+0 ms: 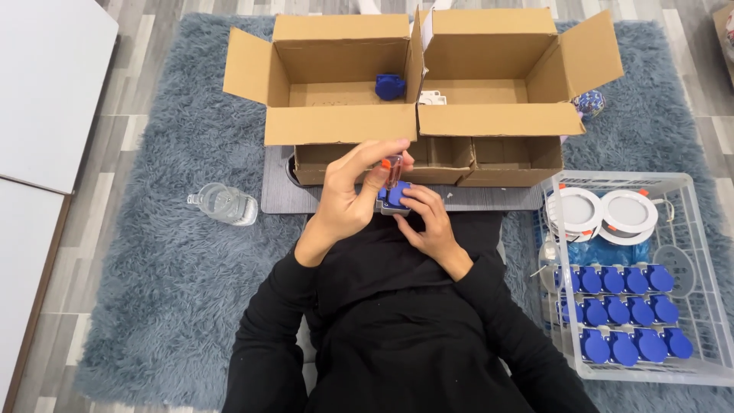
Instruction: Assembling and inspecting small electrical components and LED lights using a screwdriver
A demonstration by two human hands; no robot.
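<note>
Hands: raised together just in front of the torso, meeting over one small part.
Left hand (348, 203): fingers curled, thumb and fingertips pinched on a small screwdriver (392, 170) with a clear, orange-tipped handle, held upright above the part.
Right hand (430, 226): closed around a blue component (391, 197), fingers underneath and thumb at its side; component touching the screwdriver tip, between both hands.
Beyond the hands: two open cardboard boxes (489, 118) side by side, flaps spread; left box (340, 122) containing a single blue piece (389, 86), right box containing a small white piece (432, 97).
Under the boxes: grey board (279, 195), resting on a shaggy grey-blue rug (168, 268).
Left of the left hand: clear plastic bottle (223, 203) lying on its side on the rug, well apart.
Right of the right hand: white wire basket (692, 252), near the right elbow; round white lamp fittings (604, 214) at its far end, rows of blue components (623, 310) filling its near part.
Below the hands: black sleeves and black clothing.
</note>
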